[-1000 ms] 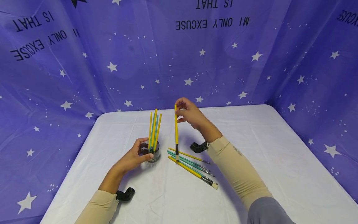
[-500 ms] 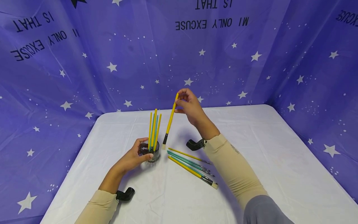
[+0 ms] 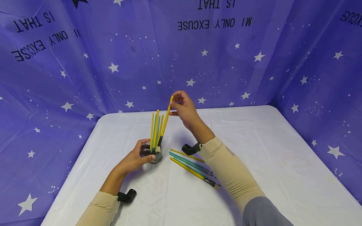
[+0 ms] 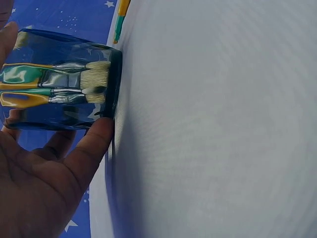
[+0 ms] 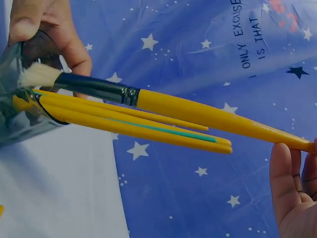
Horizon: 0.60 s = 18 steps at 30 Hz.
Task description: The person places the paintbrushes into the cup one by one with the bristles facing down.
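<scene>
Right hand [image 3: 185, 111]: thumb and fingers pinch a yellow flat paintbrush [image 3: 167, 116] near its handle end, bristles down, tilted. That high hold appears to keep the fingers clear of the crowded handles. Bristles lie at the mouth of the glass tumbler [image 4: 69, 49]; whether past the rim, cannot tell.

Left hand [image 3: 138, 160]: grips the tumbler low, thumb on one side, fingers on the other, presumably to steady it against the top-heavy load.

In the tumbler: yellow and green brushes [image 3: 156, 130], bristles down, handles leaning on the rim.

Just beside, on the white-covered surface [image 3: 294, 163]: loose brushes [image 3: 186, 168], roughly parallel, handle ends toward the tumbler.

Beyond: purple star-print curtain [image 3: 158, 62].
</scene>
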Each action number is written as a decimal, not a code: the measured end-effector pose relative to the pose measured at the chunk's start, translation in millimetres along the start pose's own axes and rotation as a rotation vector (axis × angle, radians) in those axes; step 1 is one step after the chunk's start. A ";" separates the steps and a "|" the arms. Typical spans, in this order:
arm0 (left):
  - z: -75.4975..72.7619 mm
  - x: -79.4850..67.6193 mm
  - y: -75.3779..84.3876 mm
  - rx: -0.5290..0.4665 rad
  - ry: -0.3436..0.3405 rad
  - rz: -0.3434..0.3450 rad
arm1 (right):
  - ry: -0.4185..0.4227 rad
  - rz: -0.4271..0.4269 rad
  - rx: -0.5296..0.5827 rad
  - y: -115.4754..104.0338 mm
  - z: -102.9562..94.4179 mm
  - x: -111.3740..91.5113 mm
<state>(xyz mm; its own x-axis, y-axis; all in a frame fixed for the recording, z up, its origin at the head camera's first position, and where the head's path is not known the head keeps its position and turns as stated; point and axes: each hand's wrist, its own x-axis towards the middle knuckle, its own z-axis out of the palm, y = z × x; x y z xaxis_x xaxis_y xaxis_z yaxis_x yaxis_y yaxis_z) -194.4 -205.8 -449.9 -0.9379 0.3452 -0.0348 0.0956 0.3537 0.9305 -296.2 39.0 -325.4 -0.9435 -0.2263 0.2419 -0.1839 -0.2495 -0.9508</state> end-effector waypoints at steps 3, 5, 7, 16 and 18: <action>0.7 0.8 0.1 -0.006 -0.003 0.004 | 0.003 0.000 0.005 0.3 2.3 -0.2; 1.0 1.6 -0.2 -0.012 -0.003 0.005 | 0.009 -0.011 0.010 -0.3 3.2 0.3; 0.8 2.0 -0.2 -0.014 -0.002 0.002 | 0.014 -0.028 0.013 -1.0 4.4 1.0; -0.1 0.5 -0.9 -0.001 0.000 0.007 | -0.029 0.005 -0.069 16.8 13.0 -2.9; 0.4 1.1 -1.7 -0.010 -0.005 0.019 | -0.043 0.009 -0.088 23.2 14.4 -4.8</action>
<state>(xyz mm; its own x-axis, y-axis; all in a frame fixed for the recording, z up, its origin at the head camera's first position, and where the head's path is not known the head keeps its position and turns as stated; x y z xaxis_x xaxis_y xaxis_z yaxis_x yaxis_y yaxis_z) -195.4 -205.7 -451.7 -0.9342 0.3561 -0.0189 0.1101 0.3385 0.9345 -291.9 20.7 -345.9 -0.9330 -0.2688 0.2391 -0.2004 -0.1639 -0.9659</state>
